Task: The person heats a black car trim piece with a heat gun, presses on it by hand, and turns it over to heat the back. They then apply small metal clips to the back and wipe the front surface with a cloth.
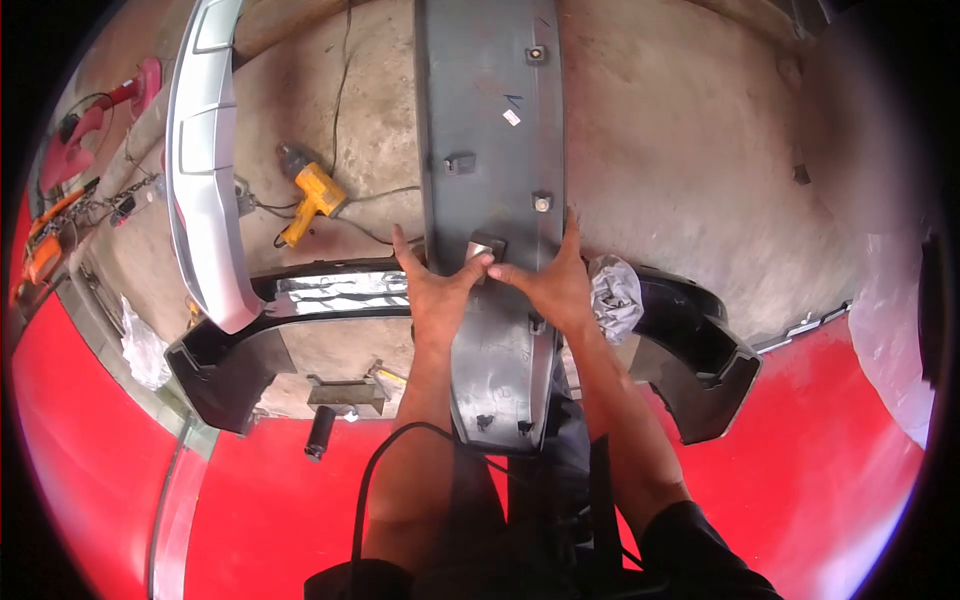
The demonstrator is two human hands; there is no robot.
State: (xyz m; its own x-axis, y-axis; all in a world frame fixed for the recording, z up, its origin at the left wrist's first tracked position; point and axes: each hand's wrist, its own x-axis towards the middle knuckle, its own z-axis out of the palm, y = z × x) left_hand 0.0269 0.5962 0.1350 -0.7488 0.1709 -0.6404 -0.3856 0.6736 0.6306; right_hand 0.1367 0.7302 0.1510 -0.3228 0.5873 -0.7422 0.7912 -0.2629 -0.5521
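A long dark-grey plastic panel (pixel 490 150) with small clips along it extends away from my body. At its left edge is my left hand (pixel 436 295), the thumb pressing on a small metal clip (pixel 486 246) on the panel's face. My right hand (pixel 552 290) grips the opposite edge, its thumb touching the same clip. Both index fingers point forward along the sides; the other fingers are mostly hidden by the panel and the hands. Under the panel, crosswise, lies a black curved bumper (pixel 235 375) with a shiny silver strip (pixel 350 293).
Left of the panel are a yellow power tool (pixel 314 200) with a cable and a silver-grey curved trim piece (pixel 205 150). Crumpled grey plastic (pixel 614 297) sits by my right hand. A black cylinder (pixel 320 432) lies near the red floor (pixel 270 500). Chains and red tools are far left.
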